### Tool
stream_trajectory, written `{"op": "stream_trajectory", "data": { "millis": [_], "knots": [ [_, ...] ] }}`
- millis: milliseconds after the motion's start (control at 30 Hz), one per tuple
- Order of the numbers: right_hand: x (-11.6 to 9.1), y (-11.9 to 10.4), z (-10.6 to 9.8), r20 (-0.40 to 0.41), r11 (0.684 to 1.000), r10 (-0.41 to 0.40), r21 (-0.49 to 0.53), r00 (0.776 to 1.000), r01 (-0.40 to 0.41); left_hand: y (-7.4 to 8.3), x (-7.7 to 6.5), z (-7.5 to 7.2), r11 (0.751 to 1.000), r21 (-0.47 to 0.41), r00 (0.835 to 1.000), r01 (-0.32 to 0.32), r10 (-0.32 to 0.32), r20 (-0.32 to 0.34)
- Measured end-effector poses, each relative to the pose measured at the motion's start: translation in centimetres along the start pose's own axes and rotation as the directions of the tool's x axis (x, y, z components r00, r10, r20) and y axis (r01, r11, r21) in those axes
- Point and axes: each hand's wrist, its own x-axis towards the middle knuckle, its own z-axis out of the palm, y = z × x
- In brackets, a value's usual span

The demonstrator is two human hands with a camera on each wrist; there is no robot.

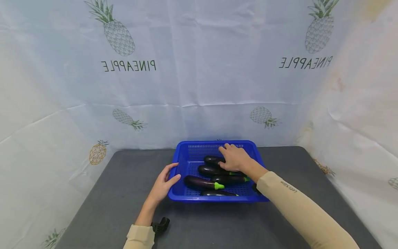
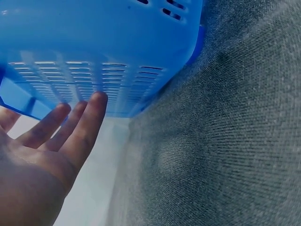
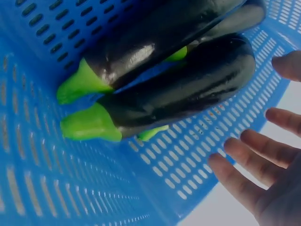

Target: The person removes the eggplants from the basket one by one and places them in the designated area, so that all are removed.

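Note:
A blue slotted plastic basket (image 1: 217, 199) holds several dark eggplants with green caps. The nearer left eggplant (image 1: 199, 182) lies with its cap pointing right. My left hand (image 1: 163, 181) is at the basket's left side, fingers spread. In the left wrist view, the fingertips of my left hand (image 2: 66, 136) reach the outside of the basket wall (image 2: 103, 37). My right hand (image 1: 234, 159) reaches over the back of the basket, above the rear eggplants. In the right wrist view, the fingers of my right hand (image 3: 263, 174) are extended near the rim, apart from the eggplant (image 3: 183, 89).
The basket stands on a dark grey table (image 1: 130, 193). Beside my left wrist is a black strap-like device (image 1: 161, 225). A white cloth (image 1: 202, 76) printed with pineapples hangs behind the table and along its sides.

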Motion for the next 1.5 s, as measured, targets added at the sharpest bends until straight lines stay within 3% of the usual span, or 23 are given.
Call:
{"op": "stream_trajectory", "data": {
  "millis": [167,433,667,1100,1500],
  "knots": [
    [0.2,0.1,0.7,0.036,0.999,-0.008,0.041,0.999,0.007,-0.1,0.0,0.1,1.0,0.015,1.0,0.0,0.0,-0.016],
    [0.3,0.1,2.2,0.141,1.0,0.017,0.012,0.99,-0.018,-0.3,-0.2,0.3,1.0,0.027,1.0,0.013,-0.013,-0.025],
    [0.4,0.6,2.2,0.178,0.999,0.028,0.035,0.984,-0.035,-0.2,-0.1,0.5,1.0,0.025,1.0,0.012,-0.012,-0.025],
    [0.6,0.2,0.7,0.107,0.998,-0.066,0.011,0.992,0.065,-0.1,0.1,0.1,1.0,0.002,0.999,0.029,-0.029,-0.031],
    [-0.9,-0.1,-1.9,0.073,0.992,-0.122,0.009,0.99,0.122,-0.1,0.0,0.2,0.998,0.011,0.998,0.054,-0.054,-0.022]
  ]
}}
